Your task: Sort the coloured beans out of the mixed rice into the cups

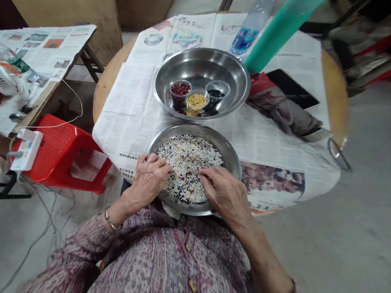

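A shallow steel pan [233, 157] at the table's near edge holds a spread of mixed grains and beans [190, 164], mostly white with yellow, dark red and black ones among them. Over the pan's left side lies my left hand [152, 174], its fingers curled together with the tips at the grains. My right hand [224, 189] reaches over the right rim, thumb and forefinger pinched at the grains. Whatever either hand holds is too small to make out. Behind, a larger steel basin [204, 59] contains clear cups of red beans [180, 89], yellow beans [196, 101] and black beans [217, 94].
Newspaper [126, 106] covers the round table. A plastic bottle [251, 29], a green tumbler [280, 32], a dark tablet [294, 89] and a grey-red cloth item [280, 104] stand or lie at the right. A red stool [65, 151] with a power strip [26, 152] is leftward.
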The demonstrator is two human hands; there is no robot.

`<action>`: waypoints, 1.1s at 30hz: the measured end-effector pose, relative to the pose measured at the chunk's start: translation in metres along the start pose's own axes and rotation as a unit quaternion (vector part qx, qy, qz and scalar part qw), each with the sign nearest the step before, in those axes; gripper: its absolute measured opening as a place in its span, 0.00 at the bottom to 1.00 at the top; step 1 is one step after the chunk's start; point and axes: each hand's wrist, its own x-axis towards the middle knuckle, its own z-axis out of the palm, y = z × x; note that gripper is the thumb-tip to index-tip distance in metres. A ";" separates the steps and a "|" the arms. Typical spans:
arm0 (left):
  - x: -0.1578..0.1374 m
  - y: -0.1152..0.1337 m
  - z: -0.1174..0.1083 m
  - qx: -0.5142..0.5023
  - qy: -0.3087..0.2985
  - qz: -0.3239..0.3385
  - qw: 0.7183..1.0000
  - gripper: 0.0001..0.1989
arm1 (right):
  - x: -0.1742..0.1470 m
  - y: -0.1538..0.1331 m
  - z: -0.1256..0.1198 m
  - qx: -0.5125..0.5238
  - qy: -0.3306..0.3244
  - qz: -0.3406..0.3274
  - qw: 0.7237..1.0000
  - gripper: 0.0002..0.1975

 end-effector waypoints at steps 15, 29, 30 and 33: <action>0.008 0.013 0.006 0.004 -0.010 0.009 1.000 0.07 | 0.002 -0.016 0.015 -0.008 -0.040 -0.004 0.999 0.10; 0.000 0.014 -0.003 -0.001 -0.023 -0.054 0.998 0.06 | 0.034 -0.030 0.030 -0.034 -0.053 -0.020 0.998 0.11; -0.002 0.014 -0.004 -0.003 -0.020 -0.054 0.998 0.06 | 0.035 -0.030 0.032 -0.040 -0.057 -0.022 0.997 0.11; -0.006 0.011 -0.004 -0.012 -0.006 -0.056 0.998 0.06 | 0.034 -0.028 0.035 -0.048 -0.051 -0.032 0.997 0.11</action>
